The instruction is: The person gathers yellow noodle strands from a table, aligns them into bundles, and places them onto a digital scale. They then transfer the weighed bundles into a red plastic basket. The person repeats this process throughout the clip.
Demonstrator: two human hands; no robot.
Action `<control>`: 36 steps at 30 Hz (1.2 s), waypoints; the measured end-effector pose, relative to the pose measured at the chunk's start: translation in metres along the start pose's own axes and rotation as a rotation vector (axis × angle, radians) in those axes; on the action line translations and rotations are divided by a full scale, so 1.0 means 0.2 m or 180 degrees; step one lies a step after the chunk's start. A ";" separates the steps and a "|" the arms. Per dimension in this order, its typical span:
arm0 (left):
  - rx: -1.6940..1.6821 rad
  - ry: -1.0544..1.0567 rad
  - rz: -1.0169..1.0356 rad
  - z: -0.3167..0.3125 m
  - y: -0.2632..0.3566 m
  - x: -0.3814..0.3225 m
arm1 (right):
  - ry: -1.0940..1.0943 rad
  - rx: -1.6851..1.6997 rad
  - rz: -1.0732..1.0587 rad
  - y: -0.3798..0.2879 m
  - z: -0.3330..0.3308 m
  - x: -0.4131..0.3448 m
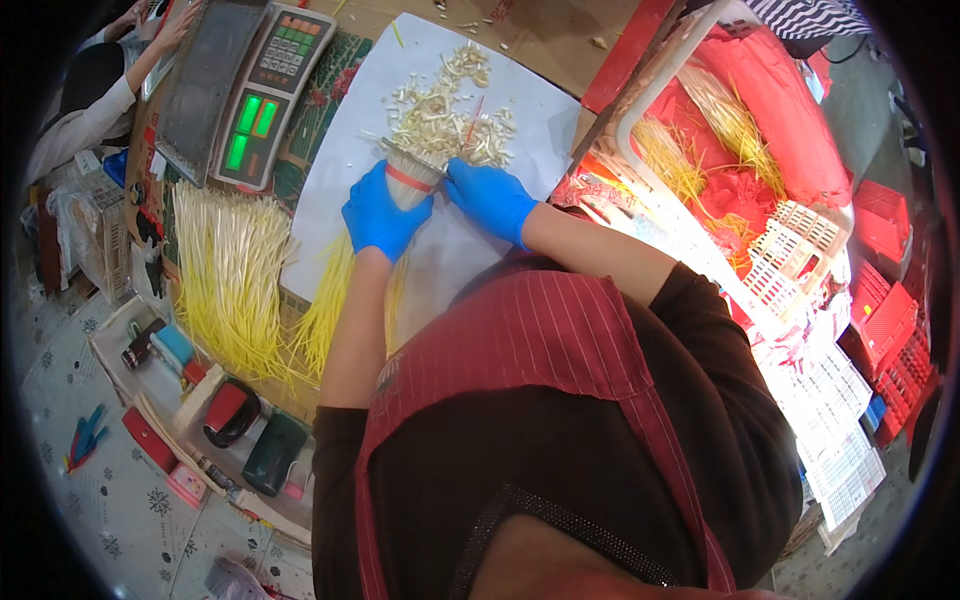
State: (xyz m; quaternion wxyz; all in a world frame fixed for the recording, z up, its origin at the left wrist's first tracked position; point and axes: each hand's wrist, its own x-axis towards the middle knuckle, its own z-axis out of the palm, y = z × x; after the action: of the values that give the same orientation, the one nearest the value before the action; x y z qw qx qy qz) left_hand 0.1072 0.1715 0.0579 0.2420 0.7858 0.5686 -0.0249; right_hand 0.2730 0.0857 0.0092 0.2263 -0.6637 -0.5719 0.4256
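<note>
A bundle of pale-stemmed yellow chives [407, 187], bound by a red band, lies over a white board. My left hand [386, 210], in a blue glove, is closed around the bundle near the band. At the bundle's cut end lies a knife blade [412, 156]. My right hand [487, 196], gloved in blue, grips the knife at the blade's right end; the handle is hidden by the fingers. Short cut stem pieces [450, 112] are heaped just beyond the blade. The bundle's yellow leaves [330, 300] trail under my left forearm.
Loose yellow chives [232, 277] lie left of the white board [330, 172]. Behind them stands a digital scale [274, 97] with a metal tray [206, 82]. A metal frame [626, 127] and red plastic with more bundles [731, 127] are at right. Another person's arm [97, 127] is at far left.
</note>
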 end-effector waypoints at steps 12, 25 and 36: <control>0.0064 -0.0099 0.0133 0.07 -0.15 0.03 | -0.0040 0.0075 0.0418 0.06 0.02 -0.04; 0.0118 0.0022 0.0772 -0.05 -0.14 -0.02 | 0.0191 0.0648 0.0029 0.04 0.08 -0.22; 0.0331 0.0180 0.0235 0.08 -0.06 -0.03 | -0.0151 0.0220 0.0235 0.02 0.04 0.02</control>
State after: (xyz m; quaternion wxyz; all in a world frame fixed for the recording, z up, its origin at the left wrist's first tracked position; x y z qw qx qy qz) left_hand 0.0976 0.1618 0.0415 0.1854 0.8182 0.5438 -0.0232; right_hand 0.2692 0.0875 0.0008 0.2197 -0.6659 -0.5372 0.4687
